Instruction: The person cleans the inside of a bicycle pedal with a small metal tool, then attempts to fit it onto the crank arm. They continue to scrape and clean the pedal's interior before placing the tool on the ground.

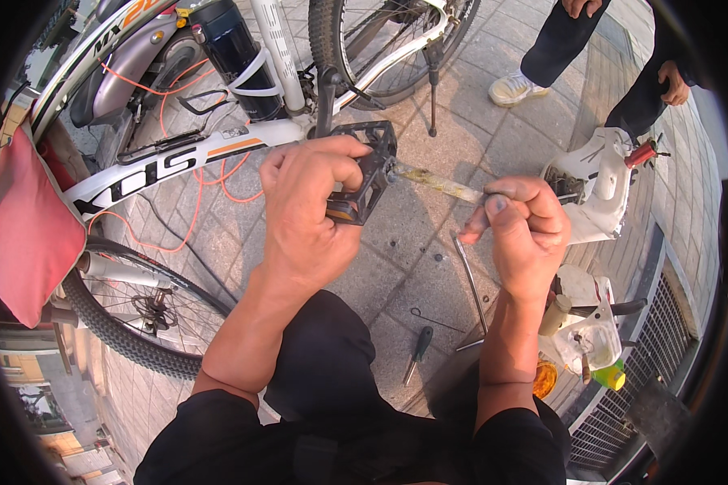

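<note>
My left hand (309, 206) is closed around a black bicycle pedal (374, 192), its fingers on the frame nearest the bike's crank. Between the thumb and fingers of my right hand (527, 230) is pinched a flat, yellowish, grease-smeared stick (441, 183). Its far tip reaches the end of the pedal on the right side; whether it goes inside cannot be made out. Behind the pedal stands the black crank arm (327, 103), by the white bicycle frame (182, 153). My left hand hides part of the pedal.
A screwdriver (418, 354) and a long metal tool (471, 283) lie on the paving, among small loose parts. White cut-open containers (611, 182) and an orange grease tub (545, 378) are at the right. A bystander's shoe (516, 89) is at the back. An orange cord (188, 234) loops left.
</note>
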